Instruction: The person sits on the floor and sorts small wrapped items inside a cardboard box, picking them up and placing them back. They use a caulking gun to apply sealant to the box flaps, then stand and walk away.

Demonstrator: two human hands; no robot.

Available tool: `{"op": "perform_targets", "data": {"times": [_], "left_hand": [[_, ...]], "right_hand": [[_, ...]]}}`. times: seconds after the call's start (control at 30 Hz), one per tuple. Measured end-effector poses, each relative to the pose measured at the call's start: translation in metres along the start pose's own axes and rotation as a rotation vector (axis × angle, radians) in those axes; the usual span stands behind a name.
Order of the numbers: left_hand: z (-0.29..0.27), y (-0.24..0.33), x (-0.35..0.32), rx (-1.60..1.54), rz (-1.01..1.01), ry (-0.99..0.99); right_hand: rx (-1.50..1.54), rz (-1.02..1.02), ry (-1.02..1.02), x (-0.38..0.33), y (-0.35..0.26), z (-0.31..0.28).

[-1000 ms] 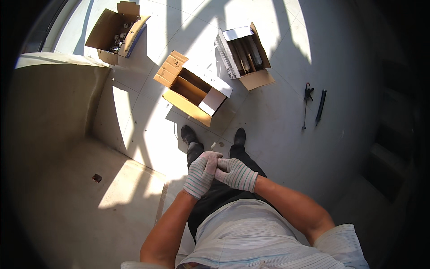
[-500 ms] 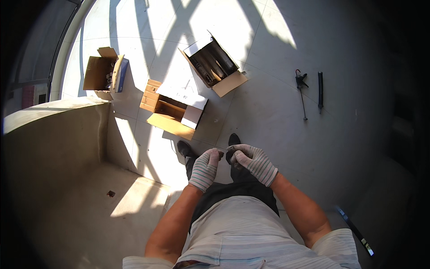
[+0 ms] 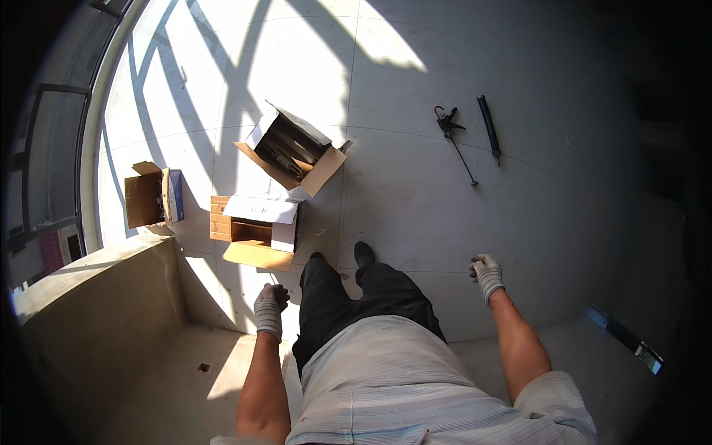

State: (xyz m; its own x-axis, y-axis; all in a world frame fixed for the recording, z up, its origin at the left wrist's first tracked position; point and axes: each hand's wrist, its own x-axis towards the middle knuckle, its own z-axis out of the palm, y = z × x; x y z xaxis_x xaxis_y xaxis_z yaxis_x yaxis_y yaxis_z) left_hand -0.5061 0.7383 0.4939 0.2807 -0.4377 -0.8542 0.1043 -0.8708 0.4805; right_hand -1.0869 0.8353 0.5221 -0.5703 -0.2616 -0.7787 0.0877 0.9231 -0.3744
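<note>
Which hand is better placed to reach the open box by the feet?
Left, probably. The left hand hangs just below the box; the right hand is out on the far side, past both legs.

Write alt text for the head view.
A standing person's gloved left hand and right hand hang apart at the sides, holding nothing visible. Three open cardboard boxes and a caulking gun lie on the tiled floor ahead.

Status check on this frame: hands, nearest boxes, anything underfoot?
Left hand gloved, loosely curled, empty. Right hand gloved, empty, out to the side. Open cardboard box nearest the left hand. Caulking gun and black tube lie on floor ahead.
</note>
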Motion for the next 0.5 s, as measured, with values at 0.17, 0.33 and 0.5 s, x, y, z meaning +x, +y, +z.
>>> {"op": "perform_targets", "data": {"times": [0.17,0.33,0.5], "left_hand": [[0.006,0.024,-0.005,0.152,-0.1,0.017],[0.037,0.06,0.026,0.234,-0.172,-0.042],[0.128,0.166,0.081,0.372,-0.133,-0.165]], "right_hand": [[-0.019,0.184,0.016,0.011,0.035,-0.018],[0.004,0.079,-0.03,0.008,-0.02,-0.003],[0.098,-0.115,0.029,0.026,-0.115,-0.018]]}}
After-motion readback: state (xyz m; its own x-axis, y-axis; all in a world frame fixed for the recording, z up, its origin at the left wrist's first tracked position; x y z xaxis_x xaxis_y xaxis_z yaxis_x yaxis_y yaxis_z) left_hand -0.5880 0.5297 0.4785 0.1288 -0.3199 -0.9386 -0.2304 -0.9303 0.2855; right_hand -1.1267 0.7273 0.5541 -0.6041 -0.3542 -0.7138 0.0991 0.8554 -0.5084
